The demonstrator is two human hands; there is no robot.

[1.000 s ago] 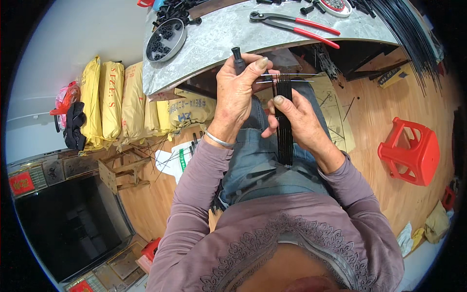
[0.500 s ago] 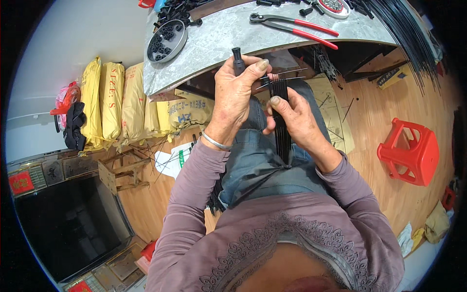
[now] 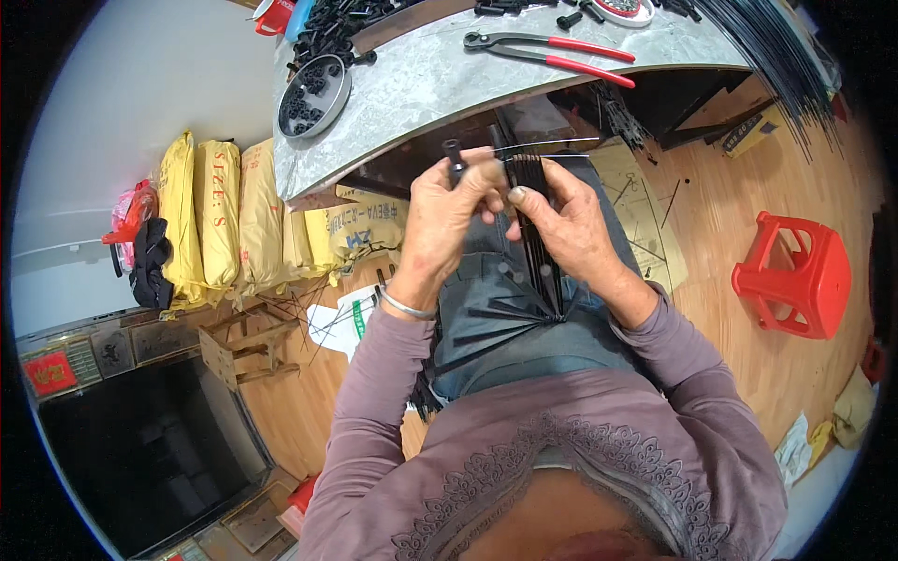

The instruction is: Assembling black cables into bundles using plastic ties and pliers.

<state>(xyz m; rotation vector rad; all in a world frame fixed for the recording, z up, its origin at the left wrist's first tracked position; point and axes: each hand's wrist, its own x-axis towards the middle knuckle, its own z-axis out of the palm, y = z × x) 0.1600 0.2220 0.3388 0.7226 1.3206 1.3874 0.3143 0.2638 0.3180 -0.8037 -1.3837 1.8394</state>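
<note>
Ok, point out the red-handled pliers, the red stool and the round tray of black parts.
red-handled pliers (image 3: 561, 49), head view, upper handle.
red stool (image 3: 793, 273), head view, seat top.
round tray (image 3: 314, 97), head view, rim's lower edge.

Small black cylindrical plastic piece (image 3: 455, 154) mostly hidden in left hand (image 3: 447, 217); thin black rod bundle (image 3: 540, 234) partly covered by right hand (image 3: 572, 229); grey tabletop (image 3: 440, 84) cut off at top edge.

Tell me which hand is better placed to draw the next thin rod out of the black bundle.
Probably the right hand: its fingers already rest on the bundle of thin black rods on the lap. The left hand is occupied, gripping a small black cap.
</note>
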